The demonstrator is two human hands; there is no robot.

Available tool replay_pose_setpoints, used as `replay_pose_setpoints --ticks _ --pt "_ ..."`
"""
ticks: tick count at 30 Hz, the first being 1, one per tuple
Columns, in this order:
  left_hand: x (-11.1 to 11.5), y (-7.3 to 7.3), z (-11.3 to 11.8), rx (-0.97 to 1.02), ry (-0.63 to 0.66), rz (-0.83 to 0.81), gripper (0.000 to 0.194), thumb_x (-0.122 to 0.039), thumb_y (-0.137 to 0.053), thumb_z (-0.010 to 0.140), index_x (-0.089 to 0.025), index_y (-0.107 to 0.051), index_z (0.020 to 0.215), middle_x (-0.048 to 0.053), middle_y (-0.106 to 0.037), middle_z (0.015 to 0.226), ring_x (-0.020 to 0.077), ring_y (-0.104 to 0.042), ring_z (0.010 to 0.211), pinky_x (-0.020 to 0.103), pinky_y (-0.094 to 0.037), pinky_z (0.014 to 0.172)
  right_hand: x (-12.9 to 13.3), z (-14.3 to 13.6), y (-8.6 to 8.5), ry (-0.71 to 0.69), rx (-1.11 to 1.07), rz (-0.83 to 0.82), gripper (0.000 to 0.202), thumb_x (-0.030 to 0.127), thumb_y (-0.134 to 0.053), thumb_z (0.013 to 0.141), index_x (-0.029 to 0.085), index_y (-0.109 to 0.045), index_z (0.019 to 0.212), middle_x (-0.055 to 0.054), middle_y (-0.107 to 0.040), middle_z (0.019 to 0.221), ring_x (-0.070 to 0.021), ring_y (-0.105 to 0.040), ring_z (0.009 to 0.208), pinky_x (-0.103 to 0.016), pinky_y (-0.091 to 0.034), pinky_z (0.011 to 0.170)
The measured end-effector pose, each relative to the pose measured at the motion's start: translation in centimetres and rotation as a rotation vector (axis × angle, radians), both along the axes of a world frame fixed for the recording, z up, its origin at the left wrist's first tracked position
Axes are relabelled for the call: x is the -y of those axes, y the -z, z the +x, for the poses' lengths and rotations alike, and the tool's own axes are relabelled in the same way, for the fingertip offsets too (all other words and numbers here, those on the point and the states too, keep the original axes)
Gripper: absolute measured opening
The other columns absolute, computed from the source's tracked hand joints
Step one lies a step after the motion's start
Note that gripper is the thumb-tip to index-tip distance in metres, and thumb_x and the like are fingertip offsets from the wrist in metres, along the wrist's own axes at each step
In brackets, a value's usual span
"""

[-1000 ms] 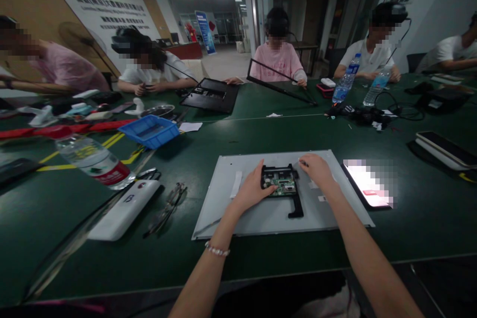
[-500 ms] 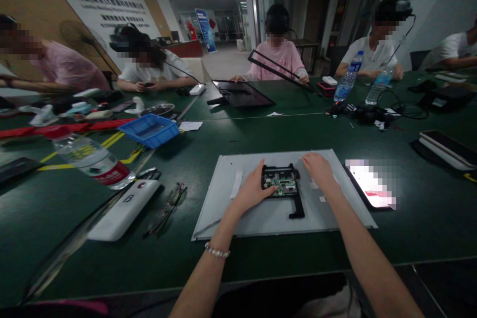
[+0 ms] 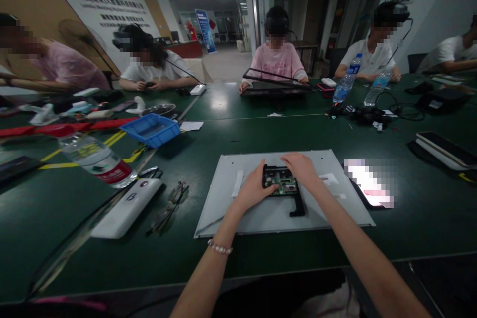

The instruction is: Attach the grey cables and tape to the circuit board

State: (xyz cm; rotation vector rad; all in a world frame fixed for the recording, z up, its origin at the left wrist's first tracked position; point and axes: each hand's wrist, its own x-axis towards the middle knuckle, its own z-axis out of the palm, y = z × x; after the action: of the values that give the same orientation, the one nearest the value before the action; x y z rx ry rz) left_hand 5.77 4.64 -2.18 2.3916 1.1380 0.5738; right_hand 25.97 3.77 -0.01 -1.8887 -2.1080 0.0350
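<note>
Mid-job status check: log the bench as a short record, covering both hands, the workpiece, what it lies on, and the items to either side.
left hand: holds the black frame at its left side, thumb over the green circuit board
right hand: at the frame's upper right; any small item in its fingertips cannot be made out
under the frame: pale flat panel, on the green table
right of panel: phone, screen lit
left of panel: glasses, white device, red-capped bottle
beyond, left: blue tray
</note>
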Motion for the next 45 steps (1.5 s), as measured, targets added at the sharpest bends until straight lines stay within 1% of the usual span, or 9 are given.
replay_pose_setpoints --ticks 3,8,10,16,26,32,37,41,45 --pt "0.1 0.1 0.1 -0.005 -0.011 0.012 0.085 -0.041 -0.061 0.077 -0.011 -0.015 0.143 0.019 -0.041 0.137 0.0309 -0.044 0.123 0.043 -0.036 0.1 -0.3 -1.9 -0.1 -0.001 0.024 -0.042 0.032 0.026 -0.034 0.094 0.023 -0.056 0.117 -0.008 -0.067 0.102 -0.0185 -0.06 0.096 -0.027 -0.042 0.08" --pt "0.1 0.3 0.1 0.009 -0.012 0.008 0.087 -0.042 -0.062 0.076 -0.012 -0.014 0.143 0.019 -0.042 0.136 0.0317 -0.045 0.122 0.044 -0.036 0.099 -0.6 -3.1 0.2 -0.048 0.035 -0.1 0.03 0.025 -0.037 0.093 0.018 -0.065 0.095 -0.01 -0.068 0.094 -0.0198 -0.06 0.093 -0.027 -0.041 0.08" --pt "0.1 0.4 0.0 0.02 -0.014 0.006 0.089 -0.041 -0.063 0.076 -0.012 -0.013 0.143 0.019 -0.044 0.135 0.032 -0.045 0.121 0.044 -0.037 0.098 -0.7 -3.2 0.3 -0.064 0.028 -0.106 0.029 0.024 -0.038 0.093 0.018 -0.066 0.094 -0.011 -0.067 0.095 -0.0199 -0.06 0.094 -0.027 -0.041 0.081" --pt "0.0 0.4 0.0 0.045 0.009 0.002 0.094 -0.04 -0.064 0.075 -0.012 -0.007 0.144 0.019 -0.048 0.132 0.0317 -0.049 0.116 0.044 -0.038 0.096 -0.7 -3.1 0.6 -0.123 -0.004 -0.111 0.028 0.019 -0.039 0.091 0.019 -0.065 0.101 -0.009 -0.066 0.102 -0.0176 -0.056 0.1 -0.025 -0.039 0.084" --pt "0.3 0.0 0.0 0.055 0.014 0.006 0.097 -0.039 -0.064 0.075 -0.015 -0.001 0.145 0.016 -0.051 0.127 0.0307 -0.052 0.113 0.041 -0.041 0.092 -0.6 -3.0 1.1 -0.113 -0.062 -0.092 0.029 0.014 -0.04 0.088 0.017 -0.063 0.106 -0.009 -0.064 0.106 -0.0168 -0.054 0.102 -0.025 -0.037 0.089" --pt "0.2 0.2 -0.1 0.056 0.014 0.012 0.098 -0.04 -0.064 0.075 -0.016 0.0 0.145 0.016 -0.05 0.128 0.0306 -0.051 0.113 0.042 -0.04 0.093 -0.4 -3.2 0.9 -0.082 -0.062 -0.081 0.029 0.017 -0.039 0.09 0.019 -0.065 0.103 -0.009 -0.066 0.101 -0.0184 -0.056 0.098 -0.026 -0.039 0.084" --pt "0.1 0.3 -0.1 0.055 0.012 0.013 0.099 -0.041 -0.065 0.075 -0.014 -0.001 0.145 0.018 -0.048 0.13 0.0313 -0.05 0.115 0.043 -0.038 0.095 -0.5 -3.3 0.7 -0.076 -0.057 -0.062 0.029 0.018 -0.038 0.091 0.018 -0.066 0.099 -0.01 -0.066 0.101 -0.02 -0.055 0.1 -0.029 -0.037 0.087" --pt "0.1 0.3 -0.1 0.058 0.011 -0.003 0.099 -0.042 -0.065 0.074 -0.013 -0.002 0.145 0.019 -0.049 0.13 0.0314 -0.051 0.115 0.043 -0.039 0.094 -0.5 -3.1 0.9 -0.102 -0.068 -0.076 0.027 0.017 -0.043 0.088 0.019 -0.066 0.1 -0.008 -0.065 0.101 -0.0179 -0.055 0.098 -0.026 -0.038 0.086" --pt "0.3 0.1 -0.1 0.056 0.002 -0.003 0.097 -0.043 -0.065 0.075 -0.013 -0.004 0.145 0.019 -0.049 0.13 0.0318 -0.05 0.115 0.043 -0.039 0.094 -0.3 -2.8 1.3 -0.122 -0.088 -0.071 0.028 0.017 -0.044 0.087 0.018 -0.065 0.105 -0.008 -0.064 0.103 -0.0166 -0.055 0.1 -0.025 -0.038 0.089"
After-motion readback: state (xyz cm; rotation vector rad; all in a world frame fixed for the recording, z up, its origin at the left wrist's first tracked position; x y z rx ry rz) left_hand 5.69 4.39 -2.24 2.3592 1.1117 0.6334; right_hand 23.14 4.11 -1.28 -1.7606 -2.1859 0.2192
